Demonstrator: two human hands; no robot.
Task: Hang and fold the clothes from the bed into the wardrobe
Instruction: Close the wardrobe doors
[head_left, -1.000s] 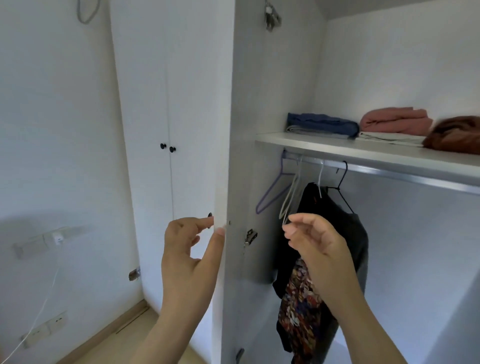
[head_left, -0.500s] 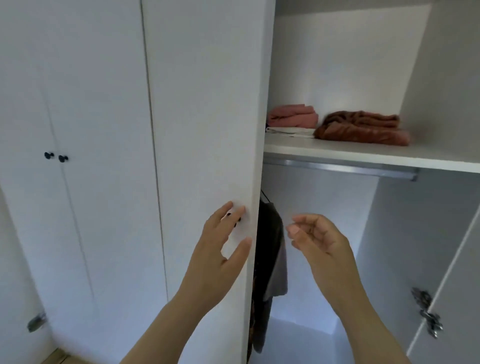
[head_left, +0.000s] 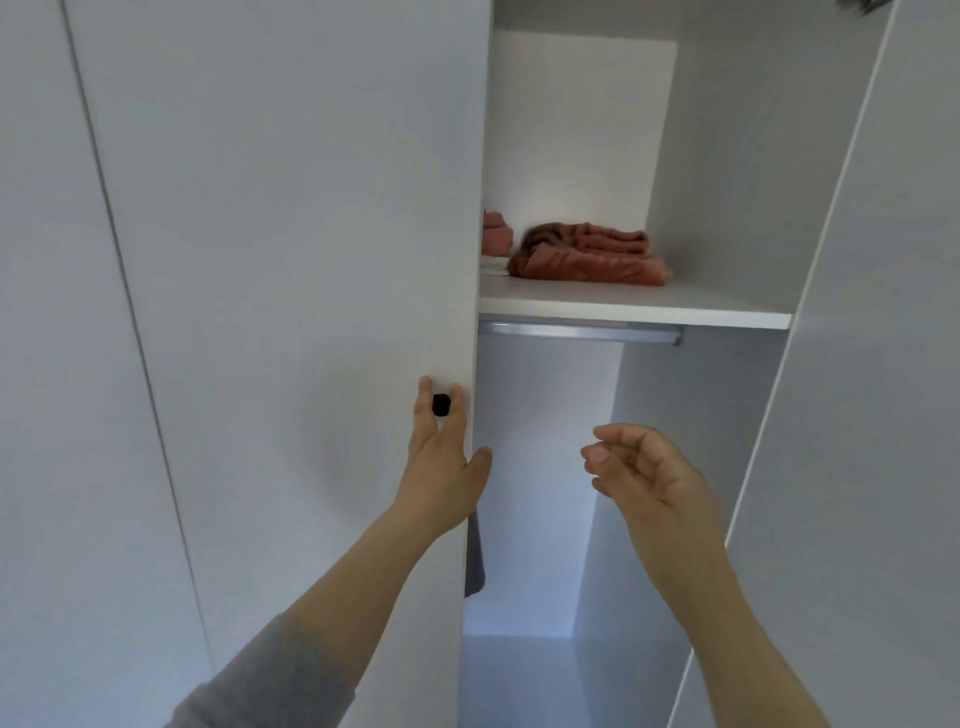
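My left hand (head_left: 445, 457) lies flat on the white left wardrobe door (head_left: 291, 260), fingers straight on either side of its small black knob (head_left: 441, 404), thumb at the door's edge. My right hand (head_left: 644, 475) hovers in the wardrobe opening, fingers loosely curled, holding nothing. Inside, a white shelf (head_left: 634, 310) carries a folded rust-brown garment (head_left: 587, 254) and a pink one (head_left: 496, 234), mostly hidden by the door. A metal hanging rail (head_left: 576, 332) runs under the shelf. Only a dark sliver of a hanging garment (head_left: 474, 561) shows past the door's edge.
The right wardrobe door (head_left: 857, 415) stands open at the right. Another closed white door panel (head_left: 62, 364) fills the left. The wardrobe floor (head_left: 519, 675) shows at the bottom of the opening.
The left door has swung further shut under my left hand, hiding most of the hanging clothes and the pink garment. The view has shifted right; my right hand stays loosely curled.
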